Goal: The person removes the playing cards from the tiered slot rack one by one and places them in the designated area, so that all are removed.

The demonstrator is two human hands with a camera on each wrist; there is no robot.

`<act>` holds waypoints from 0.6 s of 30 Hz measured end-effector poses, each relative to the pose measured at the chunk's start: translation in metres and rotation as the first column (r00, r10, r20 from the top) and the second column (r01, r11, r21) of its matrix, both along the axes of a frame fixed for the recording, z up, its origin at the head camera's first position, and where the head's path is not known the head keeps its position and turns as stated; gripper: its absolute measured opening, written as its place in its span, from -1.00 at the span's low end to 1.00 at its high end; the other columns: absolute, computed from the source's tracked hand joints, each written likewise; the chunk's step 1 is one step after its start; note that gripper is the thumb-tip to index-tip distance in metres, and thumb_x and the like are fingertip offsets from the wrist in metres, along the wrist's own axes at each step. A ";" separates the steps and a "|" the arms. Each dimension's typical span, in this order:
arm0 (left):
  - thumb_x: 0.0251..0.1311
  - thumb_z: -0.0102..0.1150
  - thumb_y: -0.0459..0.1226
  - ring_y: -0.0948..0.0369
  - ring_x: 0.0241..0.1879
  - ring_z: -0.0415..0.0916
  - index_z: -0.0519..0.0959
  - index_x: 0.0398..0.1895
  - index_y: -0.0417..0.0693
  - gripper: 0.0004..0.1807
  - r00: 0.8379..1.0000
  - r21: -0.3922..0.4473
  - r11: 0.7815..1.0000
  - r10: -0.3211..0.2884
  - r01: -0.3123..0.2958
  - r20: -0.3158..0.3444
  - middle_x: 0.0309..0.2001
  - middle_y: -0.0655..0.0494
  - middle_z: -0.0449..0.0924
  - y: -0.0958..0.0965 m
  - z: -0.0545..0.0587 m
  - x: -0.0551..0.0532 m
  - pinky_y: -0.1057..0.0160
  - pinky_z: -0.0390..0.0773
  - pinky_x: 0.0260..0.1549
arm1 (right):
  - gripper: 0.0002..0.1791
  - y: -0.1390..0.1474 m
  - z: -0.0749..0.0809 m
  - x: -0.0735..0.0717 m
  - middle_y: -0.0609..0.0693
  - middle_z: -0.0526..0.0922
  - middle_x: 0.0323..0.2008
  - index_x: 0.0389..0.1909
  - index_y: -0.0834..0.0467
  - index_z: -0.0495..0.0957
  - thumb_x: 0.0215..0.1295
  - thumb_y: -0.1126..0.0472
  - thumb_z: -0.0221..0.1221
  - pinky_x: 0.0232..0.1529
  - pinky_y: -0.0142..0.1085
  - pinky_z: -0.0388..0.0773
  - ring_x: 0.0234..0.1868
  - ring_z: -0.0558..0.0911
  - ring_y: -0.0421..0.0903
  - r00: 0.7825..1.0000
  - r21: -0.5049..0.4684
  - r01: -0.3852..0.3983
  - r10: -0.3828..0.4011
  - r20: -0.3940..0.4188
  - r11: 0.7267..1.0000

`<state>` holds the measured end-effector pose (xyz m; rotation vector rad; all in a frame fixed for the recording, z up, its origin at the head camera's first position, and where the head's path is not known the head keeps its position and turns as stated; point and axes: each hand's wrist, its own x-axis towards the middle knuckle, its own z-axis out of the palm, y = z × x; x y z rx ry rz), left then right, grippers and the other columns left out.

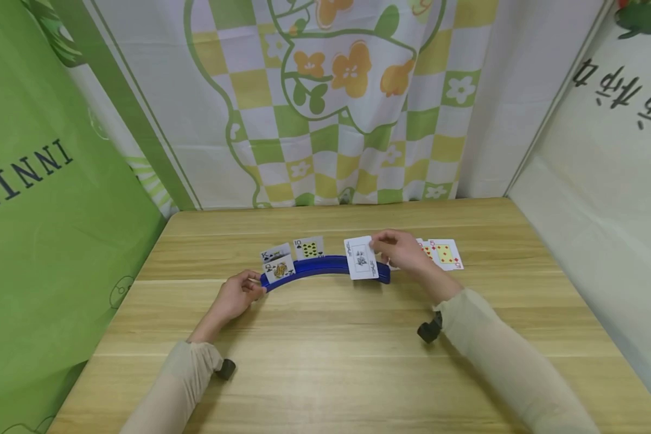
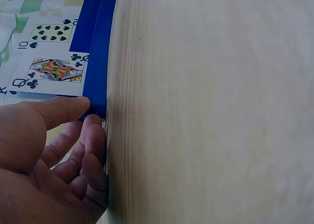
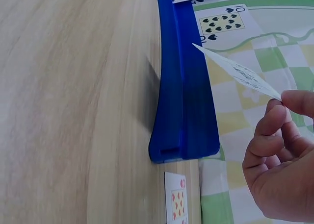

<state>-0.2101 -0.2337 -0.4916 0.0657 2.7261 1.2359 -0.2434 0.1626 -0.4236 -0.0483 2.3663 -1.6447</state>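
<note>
A curved blue playing card holder (image 1: pixel 325 264) stands on the table. My left hand (image 1: pixel 239 293) grips its left end, thumb on the front face and fingers behind, as the left wrist view shows. At that end the queen of clubs (image 2: pixel 54 72) stands in the front slot. Behind it are a king (image 1: pixel 273 253) and the ten of spades (image 1: pixel 308 248). My right hand (image 1: pixel 404 248) pinches a joker card (image 1: pixel 361 258) by one edge, thumb against fingers. That card overlaps the holder's right part in the head view; in the right wrist view it (image 3: pixel 238 71) is seen nearly edge-on.
Right of the holder, partly behind my right hand, lie red-suited cards, with a diamond card (image 1: pixel 446 254) on the outside. The wooden table (image 1: pixel 325 361) ends at a patterned curtain (image 1: pixel 325 144) at the back. Cloth walls rise on the left and right.
</note>
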 end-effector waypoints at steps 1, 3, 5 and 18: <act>0.27 0.26 -0.31 0.18 -0.35 0.57 0.53 0.08 -0.22 -0.66 1.000 0.000 1.000 0.000 0.000 0.001 -0.22 -0.11 0.69 0.000 0.000 0.000 0.30 0.56 -0.44 | -0.70 0.001 0.000 0.000 -0.01 0.60 -0.20 0.05 0.22 0.55 0.44 0.12 0.13 -0.46 -0.40 0.39 -0.40 0.51 -0.16 1.000 0.001 0.000 0.000 0.001 1.000; 0.27 0.26 -0.31 0.19 -0.35 0.57 0.53 0.08 -0.23 -0.66 1.000 0.000 1.000 0.001 -0.001 0.001 -0.22 -0.10 0.69 0.000 0.000 0.000 0.29 0.56 -0.44 | -0.68 0.004 -0.001 0.000 -0.02 0.60 -0.22 0.07 0.23 0.54 0.45 0.12 0.12 -0.45 -0.40 0.40 -0.40 0.50 -0.17 1.000 0.003 0.002 -0.002 0.003 1.000; 0.27 0.26 -0.31 0.19 -0.35 0.57 0.53 0.07 -0.23 -0.66 1.000 0.000 1.000 0.000 0.000 -0.001 -0.22 -0.10 0.69 0.000 -0.001 0.000 0.29 0.57 -0.44 | -0.69 0.008 -0.002 -0.001 -0.03 0.59 -0.24 0.06 0.24 0.53 0.46 0.12 0.11 -0.45 -0.41 0.39 -0.41 0.49 -0.19 1.000 0.001 0.009 -0.009 0.008 1.000; 0.27 0.27 -0.30 0.20 -0.33 0.58 0.54 0.07 -0.22 -0.66 1.000 -0.014 1.000 0.000 0.000 -0.003 -0.22 -0.10 0.69 0.000 -0.001 0.000 0.33 0.56 -0.42 | -0.65 0.032 -0.001 0.005 0.01 0.54 -0.27 0.07 0.33 0.50 0.48 0.13 0.08 -0.46 -0.43 0.39 -0.40 0.48 -0.19 1.000 -0.006 0.025 -0.025 0.012 1.000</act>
